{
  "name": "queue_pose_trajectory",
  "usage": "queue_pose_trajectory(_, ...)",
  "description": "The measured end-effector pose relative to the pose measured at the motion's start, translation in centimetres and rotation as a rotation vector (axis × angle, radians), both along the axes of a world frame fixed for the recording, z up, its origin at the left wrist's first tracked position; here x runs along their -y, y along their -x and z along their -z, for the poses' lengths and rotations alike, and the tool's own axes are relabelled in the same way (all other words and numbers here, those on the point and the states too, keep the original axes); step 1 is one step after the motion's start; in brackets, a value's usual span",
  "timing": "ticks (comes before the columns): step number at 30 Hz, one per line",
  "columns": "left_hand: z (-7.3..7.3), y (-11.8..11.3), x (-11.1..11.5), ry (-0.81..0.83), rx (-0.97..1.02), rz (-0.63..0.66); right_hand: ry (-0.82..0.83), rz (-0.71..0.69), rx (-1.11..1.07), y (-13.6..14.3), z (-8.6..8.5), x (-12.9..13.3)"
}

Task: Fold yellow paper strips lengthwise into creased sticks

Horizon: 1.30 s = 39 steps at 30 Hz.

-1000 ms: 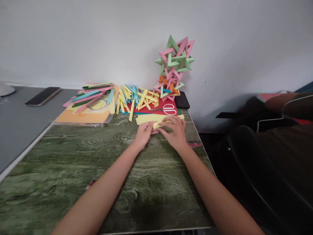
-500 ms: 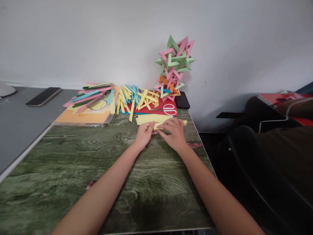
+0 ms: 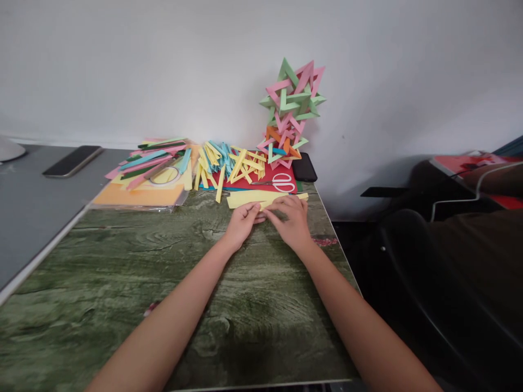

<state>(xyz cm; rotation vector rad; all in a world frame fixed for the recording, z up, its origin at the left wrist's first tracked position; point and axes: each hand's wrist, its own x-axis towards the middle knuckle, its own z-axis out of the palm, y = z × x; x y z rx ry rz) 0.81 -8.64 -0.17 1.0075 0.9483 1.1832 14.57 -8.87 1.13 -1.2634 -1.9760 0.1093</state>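
Both hands [image 3: 263, 220] pinch yellow paper [image 3: 266, 205] (scissors [image 3: 281, 183] behind).

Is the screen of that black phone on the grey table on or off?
It looks off: the flat black phone on the grey table shows a dark face, with nothing lit on it.

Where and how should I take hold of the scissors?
Best to pinch the white handle loops from above, coming in from the right: they lie flat on the red sheet with the blades pointing left. The right hand is just in front, so avoid that side.
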Motion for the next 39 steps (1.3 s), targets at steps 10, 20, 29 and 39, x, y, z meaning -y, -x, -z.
queue_pose_trajectory(10,-0.16,-0.18,0.2,0.012,-0.007,0.014,0.06,0.182,-0.167,0.53,0.46,0.08)
queue_pose_trajectory(20,0.09,-0.19,0.15,-0.069,-0.079,0.101,0.084,0.191,-0.212,0.48,0.7,-0.07)
queue_pose_trajectory(29,0.33,-0.15,0.09,-0.09,-0.094,0.092,0.086,0.184,-0.205,0.51,0.82,-0.17)
queue_pose_trajectory(39,0.28,-0.14,0.14,-0.07,-0.118,0.08,0.081,0.184,-0.158,0.61,0.79,-0.15)
